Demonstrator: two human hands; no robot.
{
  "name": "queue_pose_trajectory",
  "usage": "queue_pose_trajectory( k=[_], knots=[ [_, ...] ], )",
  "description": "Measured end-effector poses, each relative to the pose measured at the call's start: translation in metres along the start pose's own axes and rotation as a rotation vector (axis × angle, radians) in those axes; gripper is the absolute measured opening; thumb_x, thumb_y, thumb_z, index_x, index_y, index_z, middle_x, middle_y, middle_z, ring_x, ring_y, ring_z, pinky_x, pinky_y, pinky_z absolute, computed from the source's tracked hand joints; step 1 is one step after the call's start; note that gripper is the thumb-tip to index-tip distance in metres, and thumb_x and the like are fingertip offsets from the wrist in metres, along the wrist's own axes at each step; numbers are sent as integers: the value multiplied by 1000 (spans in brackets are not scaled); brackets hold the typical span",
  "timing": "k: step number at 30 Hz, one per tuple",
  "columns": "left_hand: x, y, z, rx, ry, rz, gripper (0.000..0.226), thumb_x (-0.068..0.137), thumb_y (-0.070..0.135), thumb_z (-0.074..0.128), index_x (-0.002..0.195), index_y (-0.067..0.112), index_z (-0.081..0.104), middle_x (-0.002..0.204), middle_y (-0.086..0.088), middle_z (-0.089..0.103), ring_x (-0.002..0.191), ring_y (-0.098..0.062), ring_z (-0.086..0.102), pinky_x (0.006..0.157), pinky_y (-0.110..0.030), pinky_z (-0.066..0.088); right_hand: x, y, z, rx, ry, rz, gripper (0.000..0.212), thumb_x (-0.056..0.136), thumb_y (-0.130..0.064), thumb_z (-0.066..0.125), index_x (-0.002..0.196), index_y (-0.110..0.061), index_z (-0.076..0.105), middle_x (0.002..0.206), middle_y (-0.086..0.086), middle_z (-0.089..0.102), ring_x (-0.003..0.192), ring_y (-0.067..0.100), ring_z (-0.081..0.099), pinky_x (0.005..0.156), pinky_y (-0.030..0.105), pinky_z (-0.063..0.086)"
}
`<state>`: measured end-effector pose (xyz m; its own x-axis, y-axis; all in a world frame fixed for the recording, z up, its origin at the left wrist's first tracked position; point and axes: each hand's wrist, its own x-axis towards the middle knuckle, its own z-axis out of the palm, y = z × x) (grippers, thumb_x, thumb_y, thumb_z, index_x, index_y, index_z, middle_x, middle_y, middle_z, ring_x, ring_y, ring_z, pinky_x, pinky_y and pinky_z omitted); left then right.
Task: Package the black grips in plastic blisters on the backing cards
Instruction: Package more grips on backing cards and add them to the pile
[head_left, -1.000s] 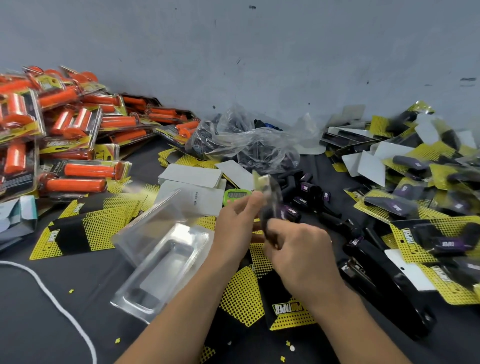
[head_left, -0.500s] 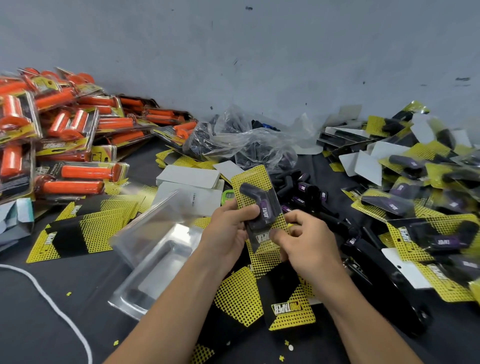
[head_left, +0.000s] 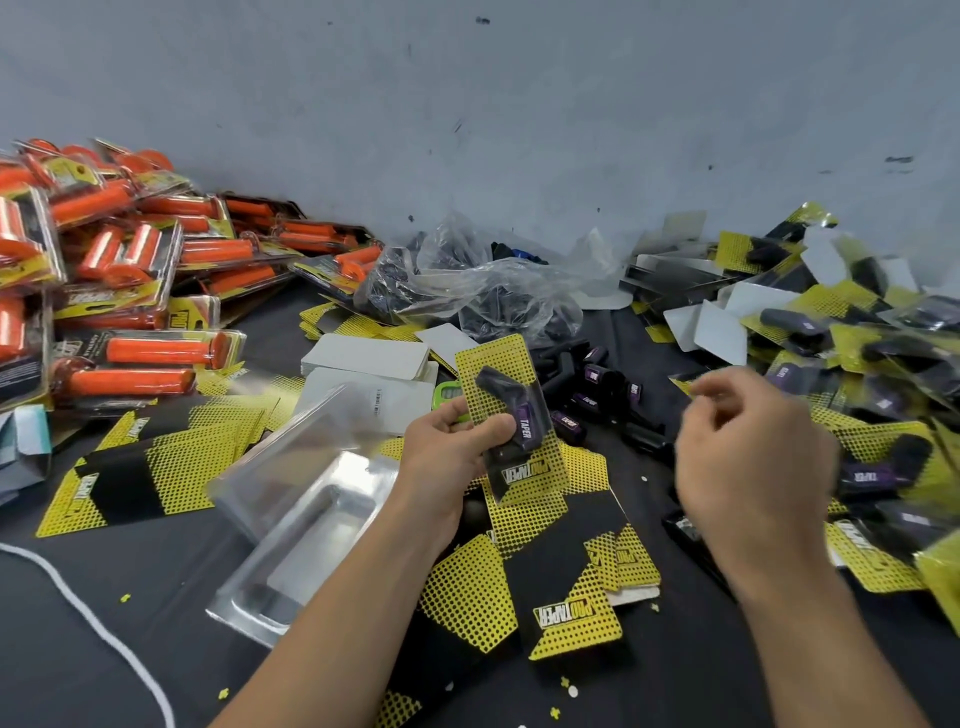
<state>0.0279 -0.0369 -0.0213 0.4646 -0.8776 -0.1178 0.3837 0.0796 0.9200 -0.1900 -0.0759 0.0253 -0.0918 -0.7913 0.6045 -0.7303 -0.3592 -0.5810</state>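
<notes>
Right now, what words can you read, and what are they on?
"TAPER": purple band on the black grip.
"PRO TAPER": upside down on the backing card under it, held by the left hand.
"PRO TAPER": loose card on the table.
Orange grip packs: print too blurred.

1. A plain grey-blue wall (head_left: 519, 104) fills the upper half of the view, flat and matte.
2. The wall carries small dark marks: a blot near the top centre (head_left: 482, 20), a smudge far to the right (head_left: 898, 159), and fine specks and short scratches scattered between them.
3. Below it lies the desk (head_left: 78, 675), its surface dark, close to black, and dull rather than glossy.
4. The desk runs back to the foot of the wall; the line where they meet is mostly hidden behind piled goods.
5. The light is soft and even, and shadows on the desk are faint.
</notes>
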Motion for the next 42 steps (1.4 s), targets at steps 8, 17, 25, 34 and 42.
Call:
queue_pose_trajectory(
  k=[8, 17, 25, 34, 42],
  knots=[
    [2, -1, 2, 2, 9, 20, 102, 63, 12, 91, 151, 2, 41, 110, -17, 77, 91, -32, 79, 67, -31, 63, -13, 31, -22, -266, -408, 300, 55, 104, -56, 38, 70, -21, 64, 68, 3, 64, 67, 25, 56, 69, 41, 48],
    [5, -6, 1, 10, 14, 26, 101, 62, 18, 92, 149, 3, 43, 115, -19, 76, 94, -32, 79, 87, -47, 61, -39, 22, -29, -226, -944, 164, 107, 79, -82, 58, 162, -36, 9, 153, -10, 45, 139, 19, 44, 109, 41, 42],
    [11, -6, 0, -83, 20, 31, 90, 78, 8, 84, 153, 1, 36, 116, -19, 76, 97, -30, 78, 87, -44, 62, -31, 25, -36, -117, -646, 87, 58, 57, -76, 67, 98, -36, 63, 81, -15, 67, 76, 4, 63, 65, 30, 54],
    [9, 4, -2, -323, -227, 101, 29, 74, 18, 82, 102, 11, 78, 103, -8, 80, 88, -14, 78, 72, -26, 62, -51, -13, 2, 712, -624, 216, 53, 62, -64, 73, 110, -43, 62, 98, -16, 74, 88, 3, 71, 70, 27, 59],
    [5, 6, -4, -257, -370, 154, 27, 84, 23, 76, 111, 25, 81, 113, -2, 79, 98, -11, 76, 79, -27, 61, -64, -17, 5, 593, -689, 114, 71, 56, -58, 79, 122, -51, 54, 109, -27, 69, 98, -2, 68, 82, 23, 56]
  ],
)
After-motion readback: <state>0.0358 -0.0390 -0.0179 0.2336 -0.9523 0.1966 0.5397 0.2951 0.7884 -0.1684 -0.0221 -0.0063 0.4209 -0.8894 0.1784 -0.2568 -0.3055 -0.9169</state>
